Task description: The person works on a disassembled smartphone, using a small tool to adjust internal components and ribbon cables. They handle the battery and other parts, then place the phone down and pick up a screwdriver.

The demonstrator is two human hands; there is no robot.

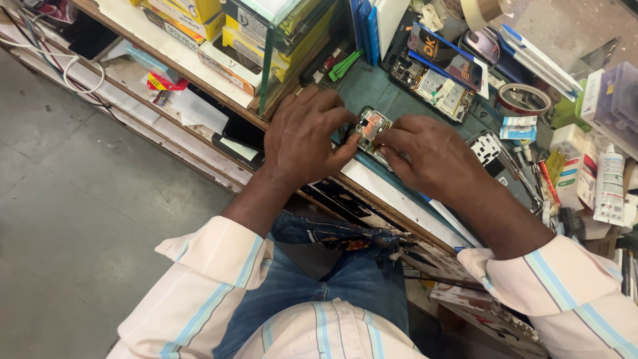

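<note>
Both hands are working at the near edge of the counter: the left hand and the right hand are pinching an opened phone between them, fingers closed on its sides. Farther away, another opened phone is lying, and a tape roll is resting to the right.

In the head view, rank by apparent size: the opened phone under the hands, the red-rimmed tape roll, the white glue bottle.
1. Opened phone, though the hands partly cover it.
2 and 3. Red-rimmed tape roll and white glue bottle look too alike to rank.
</note>
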